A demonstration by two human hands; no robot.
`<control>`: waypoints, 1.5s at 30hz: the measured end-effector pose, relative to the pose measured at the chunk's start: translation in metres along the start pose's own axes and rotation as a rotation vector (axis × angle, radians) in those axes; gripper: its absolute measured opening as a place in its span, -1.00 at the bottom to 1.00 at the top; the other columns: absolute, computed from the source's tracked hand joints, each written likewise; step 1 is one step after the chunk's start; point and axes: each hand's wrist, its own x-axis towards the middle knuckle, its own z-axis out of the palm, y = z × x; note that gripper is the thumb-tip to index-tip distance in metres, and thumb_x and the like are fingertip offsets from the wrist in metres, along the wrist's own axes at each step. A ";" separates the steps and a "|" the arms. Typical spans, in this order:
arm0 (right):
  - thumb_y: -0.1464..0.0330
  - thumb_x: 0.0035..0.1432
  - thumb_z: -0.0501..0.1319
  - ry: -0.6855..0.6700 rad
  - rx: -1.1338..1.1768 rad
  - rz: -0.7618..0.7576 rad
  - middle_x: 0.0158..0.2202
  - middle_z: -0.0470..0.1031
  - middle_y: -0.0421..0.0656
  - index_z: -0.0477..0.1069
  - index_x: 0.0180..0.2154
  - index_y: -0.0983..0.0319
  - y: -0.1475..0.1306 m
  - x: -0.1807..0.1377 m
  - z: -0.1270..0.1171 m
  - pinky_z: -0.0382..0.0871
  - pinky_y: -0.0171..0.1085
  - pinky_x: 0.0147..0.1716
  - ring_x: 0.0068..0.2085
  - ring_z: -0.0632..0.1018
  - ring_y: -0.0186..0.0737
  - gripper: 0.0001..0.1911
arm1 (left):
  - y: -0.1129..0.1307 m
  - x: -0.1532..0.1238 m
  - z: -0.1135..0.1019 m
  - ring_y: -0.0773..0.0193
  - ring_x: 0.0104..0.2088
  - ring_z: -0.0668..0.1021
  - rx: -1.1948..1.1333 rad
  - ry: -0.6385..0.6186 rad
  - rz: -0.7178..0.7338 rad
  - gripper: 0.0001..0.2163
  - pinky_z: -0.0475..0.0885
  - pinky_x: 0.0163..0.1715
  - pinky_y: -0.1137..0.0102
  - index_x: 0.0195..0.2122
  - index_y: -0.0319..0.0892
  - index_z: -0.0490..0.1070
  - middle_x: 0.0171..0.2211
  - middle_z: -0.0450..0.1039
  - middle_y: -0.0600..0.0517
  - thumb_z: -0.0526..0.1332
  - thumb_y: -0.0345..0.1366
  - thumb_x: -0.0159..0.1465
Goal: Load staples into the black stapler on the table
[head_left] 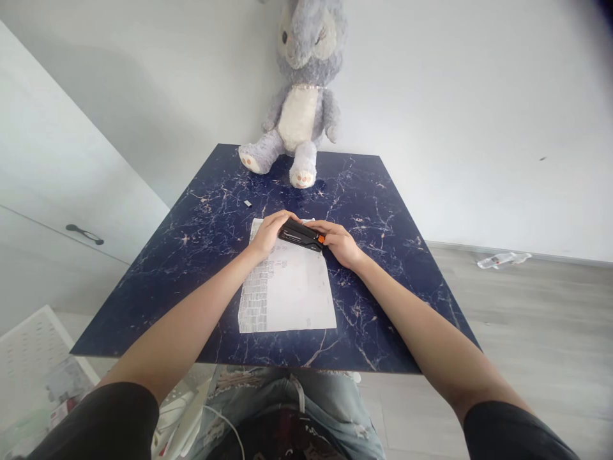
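Note:
A black stapler (301, 236) with an orange part at its right end lies across the top of a printed sheet of paper (301, 287). My left hand (272, 234) is closed around the stapler's left end, its wrist over the paper's upper left. At the orange end, my right hand (339, 243) grips the stapler with fingers along its far side. The sheet lies flat on the table, with dense print down its left part. Beyond my left hand sits a small light-coloured piece (248, 204), too small to name for certain.
The blue marbled table (378, 255) carries a grey plush toy (301, 115) at its far edge, against the wall. A white perforated container (43, 345) stands at the lower left. Clear plastic packaging (502, 260) lies on the floor at right.

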 end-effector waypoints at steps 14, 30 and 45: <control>0.45 -0.13 0.15 0.005 0.048 0.020 0.09 0.70 -0.22 0.68 -0.03 0.11 0.005 0.001 -0.003 0.30 0.09 0.39 0.19 0.61 0.06 -0.39 | -0.003 0.001 -0.002 0.05 -0.06 0.64 0.089 -0.001 0.027 -0.71 0.50 0.02 0.22 -0.19 -0.11 0.65 -0.13 0.67 -0.03 0.15 -0.14 0.44; 0.46 -0.09 0.20 -0.046 0.039 -0.004 0.17 0.66 -0.20 0.66 0.06 0.11 0.006 0.001 -0.010 0.24 0.12 0.44 0.24 0.58 0.04 -0.36 | -0.005 0.001 -0.002 0.09 -0.13 0.64 0.038 -0.006 0.028 -0.73 0.48 0.00 0.25 -0.19 -0.11 0.67 -0.15 0.67 -0.02 0.17 -0.15 0.44; 0.49 -0.05 0.23 -0.095 0.070 -0.023 0.21 0.63 -0.19 0.63 0.09 0.10 0.008 0.002 -0.014 0.21 0.13 0.46 0.29 0.55 0.04 -0.38 | -0.006 0.002 0.000 0.10 -0.20 0.66 -0.070 0.004 -0.010 -0.61 0.54 -0.15 0.25 -0.23 -0.14 0.64 -0.20 0.68 -0.09 0.15 0.02 0.47</control>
